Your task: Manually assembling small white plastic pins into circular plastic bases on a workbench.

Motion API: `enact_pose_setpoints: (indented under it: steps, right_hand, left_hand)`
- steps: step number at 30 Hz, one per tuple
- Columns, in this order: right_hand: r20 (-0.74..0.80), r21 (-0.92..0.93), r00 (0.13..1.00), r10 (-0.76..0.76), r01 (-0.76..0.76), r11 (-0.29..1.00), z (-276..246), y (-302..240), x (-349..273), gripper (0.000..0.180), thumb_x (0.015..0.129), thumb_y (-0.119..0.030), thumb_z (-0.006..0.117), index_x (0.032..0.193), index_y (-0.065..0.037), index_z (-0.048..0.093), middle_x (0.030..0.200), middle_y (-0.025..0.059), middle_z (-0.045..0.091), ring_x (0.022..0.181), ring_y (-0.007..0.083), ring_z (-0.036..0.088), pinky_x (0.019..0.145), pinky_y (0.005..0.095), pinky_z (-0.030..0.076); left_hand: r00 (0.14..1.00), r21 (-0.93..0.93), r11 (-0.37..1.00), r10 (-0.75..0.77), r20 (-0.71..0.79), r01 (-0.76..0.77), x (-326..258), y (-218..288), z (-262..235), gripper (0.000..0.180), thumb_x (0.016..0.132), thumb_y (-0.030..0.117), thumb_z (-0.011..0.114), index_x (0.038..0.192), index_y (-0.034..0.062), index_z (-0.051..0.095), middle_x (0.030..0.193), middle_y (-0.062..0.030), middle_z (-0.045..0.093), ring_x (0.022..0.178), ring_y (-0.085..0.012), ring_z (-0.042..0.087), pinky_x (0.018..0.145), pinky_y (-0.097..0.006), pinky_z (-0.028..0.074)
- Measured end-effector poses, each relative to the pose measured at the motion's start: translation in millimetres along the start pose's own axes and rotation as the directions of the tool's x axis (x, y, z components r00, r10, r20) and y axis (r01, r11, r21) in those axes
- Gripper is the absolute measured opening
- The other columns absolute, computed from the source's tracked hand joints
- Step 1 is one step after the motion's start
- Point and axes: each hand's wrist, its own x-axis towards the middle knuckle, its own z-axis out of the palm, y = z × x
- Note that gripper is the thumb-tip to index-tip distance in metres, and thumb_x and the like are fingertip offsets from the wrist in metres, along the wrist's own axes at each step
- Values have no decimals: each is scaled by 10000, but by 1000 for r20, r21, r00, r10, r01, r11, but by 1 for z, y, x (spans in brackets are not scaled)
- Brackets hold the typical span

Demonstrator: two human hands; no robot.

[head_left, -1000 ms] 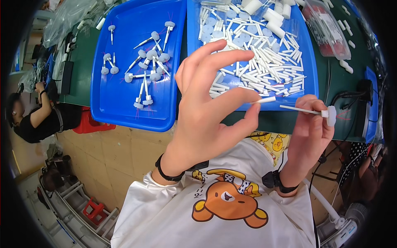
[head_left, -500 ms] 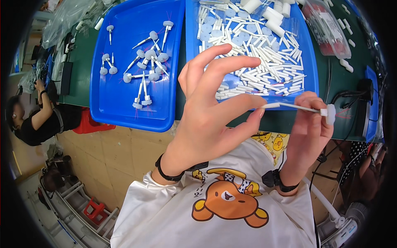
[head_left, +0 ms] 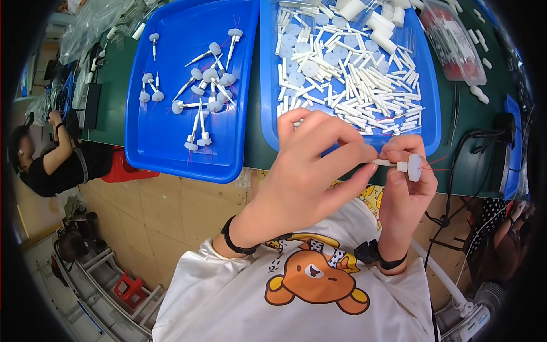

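Note:
My left hand [head_left: 310, 171] is closed, its thumb and index finger pinching a short white tube [head_left: 380, 163] on a thin stem. On the right, my right hand [head_left: 407, 191] holds the same piece near its head, a white disc-ended stem [head_left: 415, 167] with thin red wires sticking out past the disc. The fingers partly hide the stem, so how far the tube sits along it cannot be made out. Just beyond both hands is a blue tray [head_left: 434, 108] full of loose white tubes [head_left: 362, 85] and pale round discs [head_left: 310, 69].
To the left, another blue tray [head_left: 171, 162] carries several finished-looking disc-ended stems [head_left: 199, 139]. A clear box of red parts [head_left: 453, 43] lies at the far right of the green table [head_left: 473, 114]. Black cables [head_left: 484, 132] run along the right. Another person [head_left: 51, 162] sits at the far left.
My hands have come closer together; the disc end has moved left toward my left hand, and much less bare stem shows between them. My left middle and ring fingers have curled down from being raised.

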Motion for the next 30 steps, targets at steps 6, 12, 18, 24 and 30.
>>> enact_pose_setpoints:
  steps: [6, 12, 18, 24, 30]
  right_hand:
    - [56, 31, 998, 11, -13, 999, 1, -6, 6, 276, 804, 125, 626, 1059, 19, 628, 1116, 204, 565, 992, 236, 609, 831, 322, 509]
    - [113, -99, 993, 11, 0, 995, -4, -8, 13, 349, 820, 58, 637, 1167, 36, 598, 1072, 169, 586, 916, 183, 598, 768, 284, 483]
    - [71, 105, 991, 115, -122, 987, -4, -12, 10, 417, 840, -9, 645, 1234, 80, 542, 1051, 146, 609, 881, 143, 578, 741, 267, 476]
    - [-3, 48, 993, 114, -114, 992, 0, -10, 6, 384, 848, -20, 661, 1198, 103, 560, 1070, 180, 636, 888, 157, 592, 770, 284, 528]
    - [86, -37, 992, 94, -91, 995, -5, -11, 9, 336, 797, 7, 707, 1106, 110, 623, 1076, 196, 643, 849, 176, 618, 759, 287, 537]
  left_hand:
    - [998, -48, 999, -9, -55, 7, -1, 2, 5, 187, 683, 54, 775, 857, 97, 721, 809, 22, 633, 727, -154, 561, 768, -311, 355]
    - [998, -62, 998, -16, -59, 13, 0, 4, 4, 187, 691, 39, 764, 866, 93, 723, 799, 19, 631, 716, -157, 565, 762, -310, 363]
    - [998, -67, 998, -21, -51, 17, 0, 3, 3, 185, 692, 33, 756, 865, 89, 721, 818, 15, 649, 731, -158, 586, 764, -308, 372]
    - [998, -66, 998, -25, -53, 22, -2, 1, 3, 186, 690, 24, 747, 863, 87, 718, 826, 10, 656, 738, -163, 589, 771, -311, 376]
    - [998, -77, 997, -21, -66, 16, -6, -3, 4, 174, 723, 72, 740, 881, 88, 670, 831, 6, 595, 798, -186, 589, 843, -370, 354]
